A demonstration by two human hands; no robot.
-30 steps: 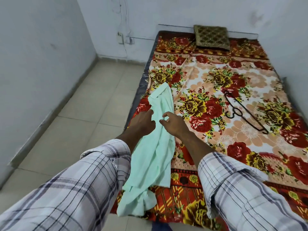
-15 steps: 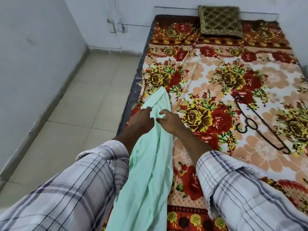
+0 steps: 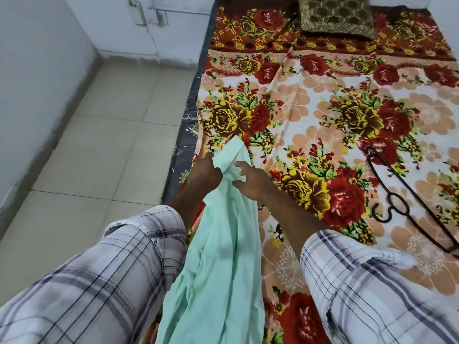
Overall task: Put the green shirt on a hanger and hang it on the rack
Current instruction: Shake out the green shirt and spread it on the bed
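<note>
Two hands on green shirt (image 3: 223, 256): left hand (image 3: 205, 173) gripping; right hand (image 3: 253, 181) spread, loose.

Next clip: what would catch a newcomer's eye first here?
The bright floral bedsheet fills the right side. A pale green shirt lies along its left edge, left hand gripping it, right hand spread open above. A black hanger lies at far right.

Rolled-up white sleeves (image 3: 119, 269) with dark plaid lines.
</note>
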